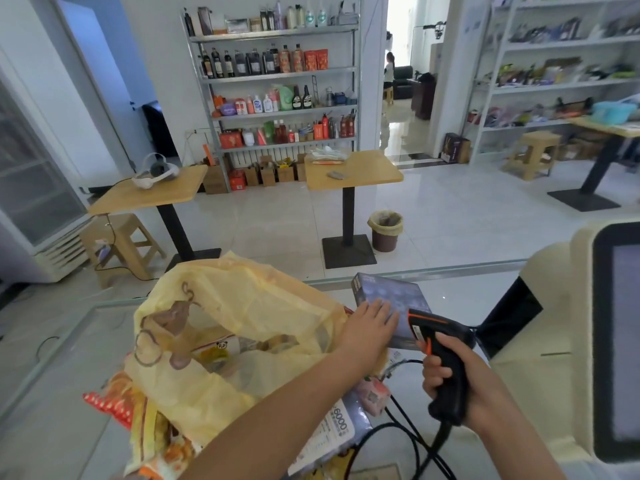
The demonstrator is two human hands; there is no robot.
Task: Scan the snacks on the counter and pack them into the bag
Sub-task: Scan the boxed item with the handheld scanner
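Cardboard is my guess for the grey-blue box (388,294), which lies flat on the glass worktop (467,296) between the yellow bag (242,306) and the cream till terminal (554,306). It looks stiff, flat-sided and probably light, so it should lift cleanly if taken by its 2 long edges rather than from the top, where the smooth printed face may slip. The left hand (372,327) lies on its top with fingers straight and spread, resting rather than gripping. The right hand (450,372) is wrapped round the handle of the black-and-orange scanner (440,341), whose nose sits just beside the box. The bag is thin, floppy film (its mouth sags and would likely need holding open), printed with brown cartoon shapes, and already holds packets. Soft snack packets lie nearer the person: a pale one (332,427) reads "6000", a pink one (375,393) sits by the scanner cable, and an orange-red one (117,400) pokes out beside the bag. Their other print is too blurred to read, as is the box's.
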